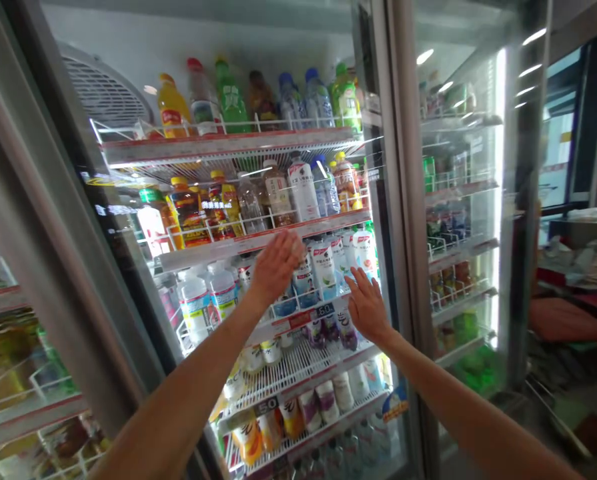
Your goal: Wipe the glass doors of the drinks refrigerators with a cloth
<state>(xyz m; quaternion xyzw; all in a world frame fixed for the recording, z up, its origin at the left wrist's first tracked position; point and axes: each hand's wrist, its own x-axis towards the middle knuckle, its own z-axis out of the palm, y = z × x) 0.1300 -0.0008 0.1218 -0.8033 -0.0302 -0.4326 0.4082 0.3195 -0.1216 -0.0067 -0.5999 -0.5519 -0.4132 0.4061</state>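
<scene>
Both arms reach toward a lit drinks fridge [401, 220] packed with bottles. The left hand [277, 265] is stretched out nearly flat, its fingers lying close together, in front of the middle row and just under the rail of the shelf above; whether it touches anything I cannot tell (the fingertips are blurred). The right hand [367, 307] is spread, fingers slightly parted and pointing up toward the right end of that same row. Between the two hands, white-topped bottles [325, 267] stand upright on the middle shelf, above a dark price tag [325, 310]. Purple bottles [347, 328] sit one shelf lower, near the right hand. Above the left hand stands a tall white bottle [303, 188], and a green bottle [231, 97] is on the top shelf.
</scene>
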